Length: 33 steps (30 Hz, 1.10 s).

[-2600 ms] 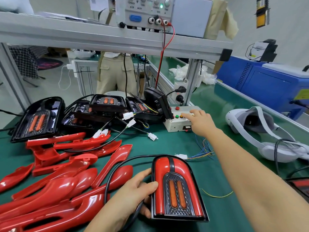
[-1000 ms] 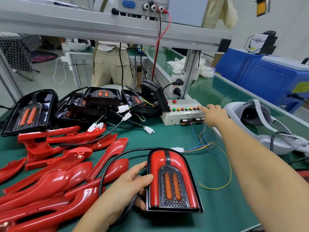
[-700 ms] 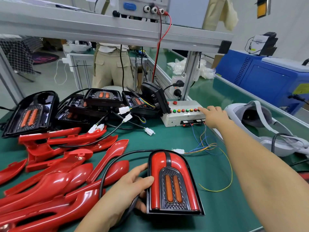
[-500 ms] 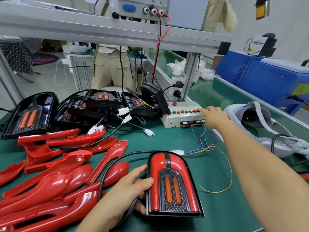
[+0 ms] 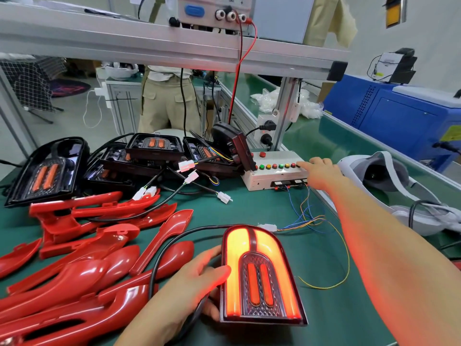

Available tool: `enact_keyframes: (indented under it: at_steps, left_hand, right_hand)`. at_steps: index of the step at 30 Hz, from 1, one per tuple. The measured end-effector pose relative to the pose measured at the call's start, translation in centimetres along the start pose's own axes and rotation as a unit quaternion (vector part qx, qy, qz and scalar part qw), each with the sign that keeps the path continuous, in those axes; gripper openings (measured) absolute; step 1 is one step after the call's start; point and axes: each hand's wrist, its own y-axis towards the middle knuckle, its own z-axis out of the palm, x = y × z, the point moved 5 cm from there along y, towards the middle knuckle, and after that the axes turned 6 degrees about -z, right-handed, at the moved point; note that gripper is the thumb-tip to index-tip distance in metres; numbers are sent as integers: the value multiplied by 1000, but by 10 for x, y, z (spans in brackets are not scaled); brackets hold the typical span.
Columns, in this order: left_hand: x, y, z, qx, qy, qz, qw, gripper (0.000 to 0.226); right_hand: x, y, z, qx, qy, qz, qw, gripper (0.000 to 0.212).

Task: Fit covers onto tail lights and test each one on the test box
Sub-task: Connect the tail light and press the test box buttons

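On the matte green bench [image 5: 252,208], our left hand [image 5: 184,288] grips the glossy arched tail light [image 5: 259,275], glowing; our right hand [image 5: 321,174] presses one straight finger onto the white test box [image 5: 269,178].

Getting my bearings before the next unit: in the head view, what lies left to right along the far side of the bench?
Lone uncovered tail light → heap of uncovered tail lights → test box → right hand, fingertip at the box's buttons → white headset.
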Motion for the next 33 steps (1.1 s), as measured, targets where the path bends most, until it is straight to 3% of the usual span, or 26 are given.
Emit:
enact_keyframes:
  at_steps: [6, 13, 16, 20, 23, 25, 28, 31, 33]
  left_hand:
    - [-1, -2, 0, -6, 8, -5, 1000, 31]
    - [-4, -8, 2, -25, 1, -8, 1000, 28]
    - [-5, -10, 3, -26, -8, -12, 1000, 28]
    - [-4, -10, 1, -34, -9, -22, 999, 29]
    - [-4, -11, 1, -31, 9, -27, 999, 24]
    - [-6, -13, 1, -21, 39, -34, 998, 24]
    - [-12, -14, -1, -46, 137, -33, 989, 34]
    - [-22, -16, -6, -106, 284, -17, 953, 49]
    - [-34, -17, -7, -129, 386, 1, 913, 41]
  right_hand:
    - [-1, 2, 1, -2, -12, 8, 1000, 73]
    - [2, -5, 0, -2, -26, 5, 1000, 70]
    - [6, -15, -3, -52, 5, -1, 999, 70]
    - [27, -44, -20, -174, 139, -47, 974, 44]
    - [55, -86, -4, -56, 288, -114, 949, 25]
    - [76, -115, 15, 30, 207, -178, 962, 31]
    - [92, -137, 31, -5, 55, -199, 978, 42]
    - [93, -142, 28, -59, 74, -187, 978, 35]
    - [91, -142, 26, -74, 105, -183, 975, 27]
